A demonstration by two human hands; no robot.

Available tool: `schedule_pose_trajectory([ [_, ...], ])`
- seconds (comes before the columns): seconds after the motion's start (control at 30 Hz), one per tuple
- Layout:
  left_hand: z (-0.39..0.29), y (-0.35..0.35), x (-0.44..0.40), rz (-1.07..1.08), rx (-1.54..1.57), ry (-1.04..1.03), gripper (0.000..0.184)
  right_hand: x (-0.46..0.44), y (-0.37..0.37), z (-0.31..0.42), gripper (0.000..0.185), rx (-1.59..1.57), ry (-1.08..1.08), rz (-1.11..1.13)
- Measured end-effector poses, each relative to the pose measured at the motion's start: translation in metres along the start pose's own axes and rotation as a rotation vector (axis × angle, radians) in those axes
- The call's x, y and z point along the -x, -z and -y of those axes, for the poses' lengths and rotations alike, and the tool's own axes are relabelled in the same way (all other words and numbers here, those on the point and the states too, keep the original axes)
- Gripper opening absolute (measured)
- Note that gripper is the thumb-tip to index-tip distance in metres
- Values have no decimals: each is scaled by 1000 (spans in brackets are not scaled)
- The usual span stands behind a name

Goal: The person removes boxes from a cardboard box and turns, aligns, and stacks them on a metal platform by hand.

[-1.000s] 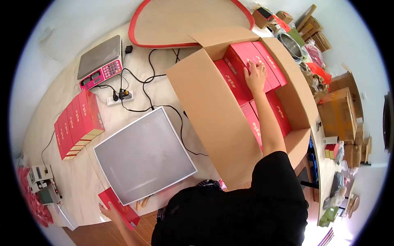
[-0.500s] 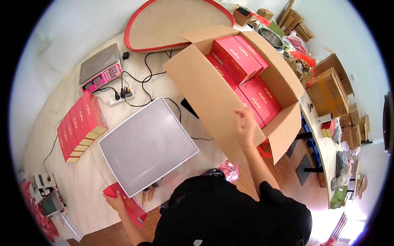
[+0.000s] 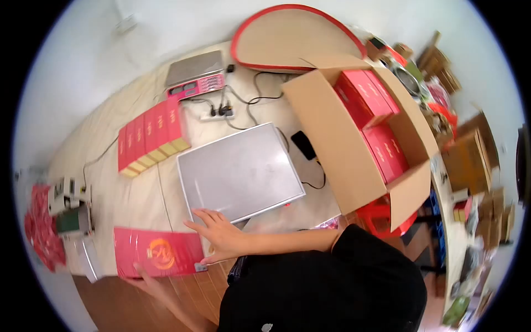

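A flat red package [image 3: 160,252] with a round gold emblem and a small label at one corner lies at the table's front edge, partly over it. My left hand [image 3: 148,283] grips its lower edge, thumb on top and the other fingers hidden beneath. My right hand [image 3: 220,235] is spread beside the package's right end, its thumb near the label; whether it touches is unclear. Just beyond that hand lies a grey-topped panel [image 3: 238,171] with a white rim. A row of several red boxes [image 3: 152,135] with gold ends stands behind the package.
An open carton [image 3: 337,144] holding red boxes [image 3: 381,149] stands at right. A pink scale [image 3: 196,74], a power strip [image 3: 218,114] with cables and a phone [image 3: 302,145] are farther back. A small machine [image 3: 69,205] sits at left. Cartons [image 3: 467,160] line the right-hand side.
My right hand has left the carton and come across to the package. My left hand has turned the package so its emblem face shows. The view has shifted left.
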State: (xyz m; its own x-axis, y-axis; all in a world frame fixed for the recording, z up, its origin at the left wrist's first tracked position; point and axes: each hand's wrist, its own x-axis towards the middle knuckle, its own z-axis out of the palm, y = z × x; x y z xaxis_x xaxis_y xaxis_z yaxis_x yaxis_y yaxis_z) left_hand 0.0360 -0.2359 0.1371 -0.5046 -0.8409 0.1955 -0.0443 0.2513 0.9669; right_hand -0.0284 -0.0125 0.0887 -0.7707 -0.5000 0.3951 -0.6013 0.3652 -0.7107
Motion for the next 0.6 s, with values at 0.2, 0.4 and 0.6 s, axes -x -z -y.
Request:
schedule_pose_trajectory([
  [0.2,22,-57,59,178,482,314,50,-30,10,12,119,64,-98,168],
  [0.4,33,-107,125,204,542,465,74,-9,39,-19,120,304,-91,227],
  [0.6,104,-120,149,442,273,346,77,8,55,-101,116,401,-145,340],
])
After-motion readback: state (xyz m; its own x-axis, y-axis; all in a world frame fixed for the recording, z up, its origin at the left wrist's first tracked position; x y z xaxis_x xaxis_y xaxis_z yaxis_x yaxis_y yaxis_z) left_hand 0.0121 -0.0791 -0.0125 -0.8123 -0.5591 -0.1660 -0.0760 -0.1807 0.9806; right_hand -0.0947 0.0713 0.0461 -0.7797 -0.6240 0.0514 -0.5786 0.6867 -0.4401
